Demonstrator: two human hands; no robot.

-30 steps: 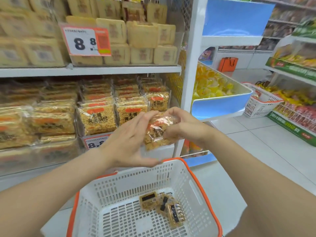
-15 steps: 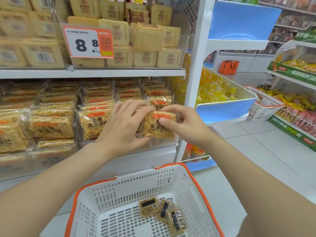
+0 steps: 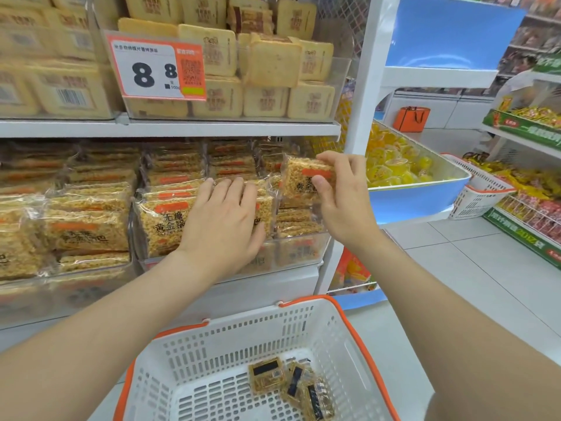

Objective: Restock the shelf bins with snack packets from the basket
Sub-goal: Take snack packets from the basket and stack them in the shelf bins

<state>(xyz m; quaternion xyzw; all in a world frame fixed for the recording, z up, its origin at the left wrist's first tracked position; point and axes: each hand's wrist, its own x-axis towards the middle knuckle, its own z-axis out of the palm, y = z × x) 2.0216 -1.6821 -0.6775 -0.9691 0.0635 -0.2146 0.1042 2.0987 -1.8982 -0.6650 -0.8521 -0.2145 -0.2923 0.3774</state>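
You held one snack packet at the shelf bin, with the basket below.

Head view: your right hand (image 3: pixel 343 202) pinched a snack packet (image 3: pixel 303 180), a square, grainy golden slab in crinkly clear wrap with an orange label. Your thumb was on its face and your fingers curled over its top edge, above the right end of the clear plastic bin (image 3: pixel 303 247) on the lower shelf. Your left hand (image 3: pixel 224 220) lay flat with fingers straight, pressing on the glossy stacked packets (image 3: pixel 164 226) in that bin. Below, the white slotted plastic basket (image 3: pixel 230 338) with an orange rim held a few small loose packets (image 3: pixel 291 381) with dark labels on its floor. On the shelf above, pale square biscuit packs (image 3: pixel 273 62) sat behind an orange-and-white price card (image 3: pixel 158 68).
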